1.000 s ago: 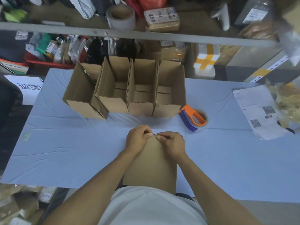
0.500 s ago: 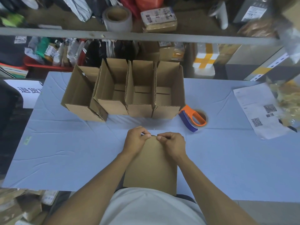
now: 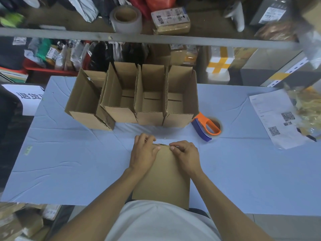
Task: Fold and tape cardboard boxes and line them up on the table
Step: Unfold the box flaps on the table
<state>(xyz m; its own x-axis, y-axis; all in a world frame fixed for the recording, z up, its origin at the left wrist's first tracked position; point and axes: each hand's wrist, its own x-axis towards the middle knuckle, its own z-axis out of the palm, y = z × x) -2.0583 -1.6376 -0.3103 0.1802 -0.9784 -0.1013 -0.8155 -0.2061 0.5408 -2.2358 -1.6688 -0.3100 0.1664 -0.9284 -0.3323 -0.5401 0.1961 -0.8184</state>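
Near the table's front edge, the flat brown cardboard box blank (image 3: 163, 174) lies as before; left hand (image 3: 143, 153) and right hand (image 3: 186, 154) still pinch its far edge, flaps unopened, so folding has barely begun.

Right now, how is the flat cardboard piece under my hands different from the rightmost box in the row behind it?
The flat brown cardboard blank is collapsed; the rightmost open brown cardboard box is erected, flaps up. The blank lies at the near table edge, with the left hand and right hand pinching its far edge; the box stands untouched in the row, beside the orange-and-blue tape dispenser. Both are plain brown corrugated cardboard.
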